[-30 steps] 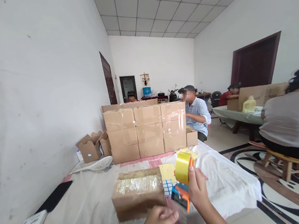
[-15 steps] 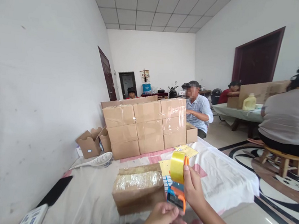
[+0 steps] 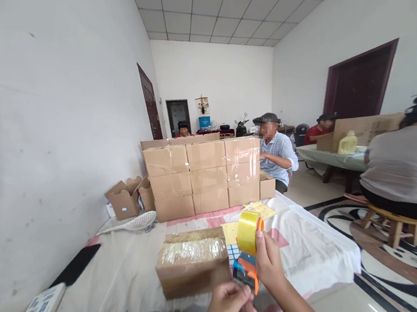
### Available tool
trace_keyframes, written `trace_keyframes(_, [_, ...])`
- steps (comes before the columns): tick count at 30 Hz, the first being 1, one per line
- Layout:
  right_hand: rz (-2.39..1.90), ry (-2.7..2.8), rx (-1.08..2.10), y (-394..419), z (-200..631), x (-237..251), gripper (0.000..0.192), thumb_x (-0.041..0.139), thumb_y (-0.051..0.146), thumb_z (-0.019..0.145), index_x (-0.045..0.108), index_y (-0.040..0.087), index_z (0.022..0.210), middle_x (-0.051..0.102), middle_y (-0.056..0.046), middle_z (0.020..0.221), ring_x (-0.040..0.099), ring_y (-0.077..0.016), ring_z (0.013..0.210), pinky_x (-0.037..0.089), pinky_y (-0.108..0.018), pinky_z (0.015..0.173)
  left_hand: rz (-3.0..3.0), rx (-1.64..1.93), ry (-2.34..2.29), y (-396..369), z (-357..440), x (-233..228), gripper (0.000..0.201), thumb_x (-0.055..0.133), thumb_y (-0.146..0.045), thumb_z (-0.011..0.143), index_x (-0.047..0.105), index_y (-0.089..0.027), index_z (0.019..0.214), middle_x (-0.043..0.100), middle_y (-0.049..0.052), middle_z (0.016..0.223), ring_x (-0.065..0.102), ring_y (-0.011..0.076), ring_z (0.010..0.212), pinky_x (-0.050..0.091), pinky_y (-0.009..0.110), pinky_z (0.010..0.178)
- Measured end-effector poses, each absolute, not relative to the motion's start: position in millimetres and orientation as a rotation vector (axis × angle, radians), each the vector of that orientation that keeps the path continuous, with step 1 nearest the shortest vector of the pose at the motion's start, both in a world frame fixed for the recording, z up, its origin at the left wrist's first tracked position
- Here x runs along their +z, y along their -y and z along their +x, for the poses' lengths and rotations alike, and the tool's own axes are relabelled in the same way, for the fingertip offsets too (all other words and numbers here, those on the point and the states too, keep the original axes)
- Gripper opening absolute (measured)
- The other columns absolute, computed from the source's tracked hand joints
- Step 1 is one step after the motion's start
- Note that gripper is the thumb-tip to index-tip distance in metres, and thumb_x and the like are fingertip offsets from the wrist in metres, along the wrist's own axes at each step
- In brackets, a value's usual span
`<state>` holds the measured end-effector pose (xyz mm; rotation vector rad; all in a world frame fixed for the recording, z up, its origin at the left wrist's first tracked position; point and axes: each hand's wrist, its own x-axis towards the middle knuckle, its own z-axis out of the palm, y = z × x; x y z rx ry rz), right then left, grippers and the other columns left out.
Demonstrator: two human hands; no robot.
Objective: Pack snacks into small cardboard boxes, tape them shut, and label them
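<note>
My right hand (image 3: 270,260) grips a tape dispenser (image 3: 248,268) with blue and orange parts and a roll of yellowish tape (image 3: 247,232) on it. It holds the dispenser upright over the near edge of the table. Just below the dispenser's lower end is my left hand (image 3: 227,306), its thumb and fingertips pressed together. What they pinch is too small to make out. To the left of the dispenser a cardboard box (image 3: 193,263) lies on the cloth, with shiny tape across its top.
Taped cardboard boxes (image 3: 209,176) form a stacked wall across the table. Left are open cartons (image 3: 124,201), a white perforated scoop-like object (image 3: 139,222) and a black flat object (image 3: 77,263). A co-worker (image 3: 275,151) sits behind the stack; another person (image 3: 409,155) sits on a stool at right.
My left hand has shifted slightly, its fingers drawn in a little below the dispenser. The right hand, dispenser and box stay almost in place.
</note>
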<state>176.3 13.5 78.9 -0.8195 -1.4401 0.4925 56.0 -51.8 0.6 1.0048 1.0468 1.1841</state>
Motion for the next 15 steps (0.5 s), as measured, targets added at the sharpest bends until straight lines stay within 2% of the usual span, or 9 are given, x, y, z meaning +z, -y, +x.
trace_keyframes(9, [-0.839, 1.410, 0.479, -15.9, 176.7, 77.6, 0.051, 0.032, 0.059, 0.102, 0.032, 0.025, 0.063, 0.036, 0.004, 0.053, 0.033, -0.0115, 0.048, 0.026, -0.028, 0.048, 1.009, 1.227, -1.033, 51.3, 58.4, -3.2, 0.067, 0.076, -0.077, 0.063, 0.067, -0.012, 0.075, 0.065, 0.005, 0.050, 0.057, 0.0133, 0.045, 0.033, 0.024, 0.053])
trace_keyframes(15, [-0.855, 1.344, 0.567, -13.7, 175.0, 80.7, 0.054, 0.034, 0.066, 0.098, 0.034, 0.025, 0.063, 0.035, 0.004, 0.056, 0.032, -0.0116, 0.051, 0.027, -0.028, 0.048, 1.006, 1.264, -1.035, 52.6, 60.0, 0.6, 0.064, 0.076, -0.075, 0.064, 0.064, -0.013, 0.072, 0.064, 0.004, 0.051, 0.054, 0.0134, 0.046, 0.037, 0.026, 0.054])
